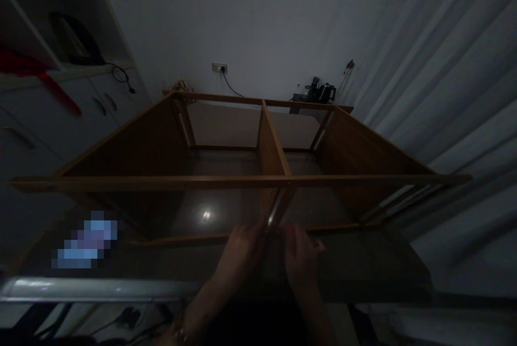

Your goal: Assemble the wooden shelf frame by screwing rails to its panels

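A brown wooden frame (226, 182) with side panels and a middle divider (271, 144) stands on a dark tabletop (181, 262). Both hands are at the foot of its front middle post (283, 203). My left hand (243, 246) is on the post's left side, fingers curled together, and a small bright glint shows by its fingertips. Just right of the post, my right hand (301, 254) has its fingers bent in a pinch, the little finger sticking out. Dim light and the fingers themselves hide whatever either hand holds.
A blurred-out bright patch (86, 241) lies on the table at left. White cabinets with a kettle (76, 39) stand at the left, and a curtain (456, 92) hangs at the right. Behind the frame are a wall socket (219, 67) and a dark jug (326, 92).
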The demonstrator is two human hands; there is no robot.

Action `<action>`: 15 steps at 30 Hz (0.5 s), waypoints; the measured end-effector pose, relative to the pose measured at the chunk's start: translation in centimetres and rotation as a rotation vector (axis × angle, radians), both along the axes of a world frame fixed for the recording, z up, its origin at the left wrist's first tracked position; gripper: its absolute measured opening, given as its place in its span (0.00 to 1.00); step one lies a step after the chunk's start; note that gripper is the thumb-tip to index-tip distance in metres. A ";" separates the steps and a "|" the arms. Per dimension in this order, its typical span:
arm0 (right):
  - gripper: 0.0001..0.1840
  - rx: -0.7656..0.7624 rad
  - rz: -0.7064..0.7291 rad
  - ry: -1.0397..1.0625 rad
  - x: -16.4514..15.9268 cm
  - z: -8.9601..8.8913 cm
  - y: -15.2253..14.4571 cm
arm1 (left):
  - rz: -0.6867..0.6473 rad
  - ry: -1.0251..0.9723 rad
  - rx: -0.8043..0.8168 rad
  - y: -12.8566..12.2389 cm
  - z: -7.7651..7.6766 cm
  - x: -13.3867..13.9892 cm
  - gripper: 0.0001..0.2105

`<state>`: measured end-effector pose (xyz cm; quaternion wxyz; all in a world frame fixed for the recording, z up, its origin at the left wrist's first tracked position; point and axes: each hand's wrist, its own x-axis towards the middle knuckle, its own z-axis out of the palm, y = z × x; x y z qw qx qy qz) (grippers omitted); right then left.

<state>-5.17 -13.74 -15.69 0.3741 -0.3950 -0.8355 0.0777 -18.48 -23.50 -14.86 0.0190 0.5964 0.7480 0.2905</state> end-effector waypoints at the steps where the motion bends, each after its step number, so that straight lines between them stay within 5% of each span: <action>1: 0.27 -0.017 0.008 -0.010 0.5 0.0 -0.2 | 0.013 0.009 0.006 -0.1 -0.2 0.3 0.25; 15: 0.25 -0.134 0.073 -0.042 3.3 0.5 -1.4 | -0.005 0.027 0.031 -1.2 -0.9 1.8 0.19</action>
